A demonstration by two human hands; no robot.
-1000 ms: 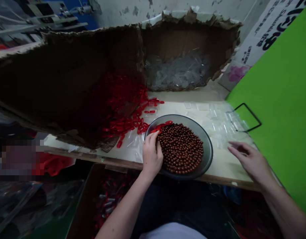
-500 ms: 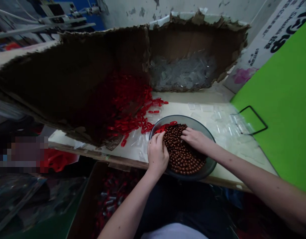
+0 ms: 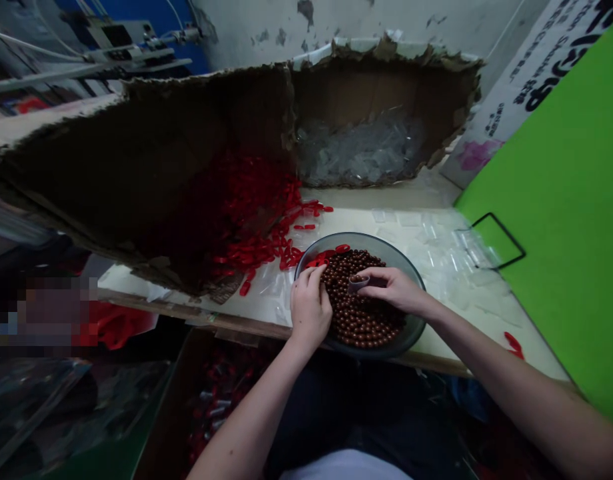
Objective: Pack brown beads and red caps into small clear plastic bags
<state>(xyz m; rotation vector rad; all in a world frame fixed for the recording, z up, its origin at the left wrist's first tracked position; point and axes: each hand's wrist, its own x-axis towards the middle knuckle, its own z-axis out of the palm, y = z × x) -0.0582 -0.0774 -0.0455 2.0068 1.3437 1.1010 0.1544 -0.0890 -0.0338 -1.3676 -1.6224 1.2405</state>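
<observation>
A round grey bowl (image 3: 412,267) full of shiny brown beads (image 3: 369,333) sits at the table's front edge. Over the beads, my right hand (image 3: 399,291) grips a small clear plastic container (image 3: 358,285) between thumb and fingers; it lies tilted, its mouth facing left, with brown beads inside. My left hand (image 3: 310,300) is at the bowl's left side, fingers bent together beside the red plastic caps (image 3: 324,257) at the bowl's far left. What its fingertips hold, if anything, is hidden.
A torn cardboard box (image 3: 211,87) lies open behind the bowl, with red caps (image 3: 251,200) spilling out and clear containers (image 3: 356,150) in its right part. Loose clear containers (image 3: 436,230) lie to the right, near a green panel (image 3: 561,200). Below is a box of red-and-clear pieces (image 3: 216,400).
My right hand has lifted slightly out of the beads, and the clear container with beads in it now shows. My left hand stays at the bowl's left side. The view has shifted a little.
</observation>
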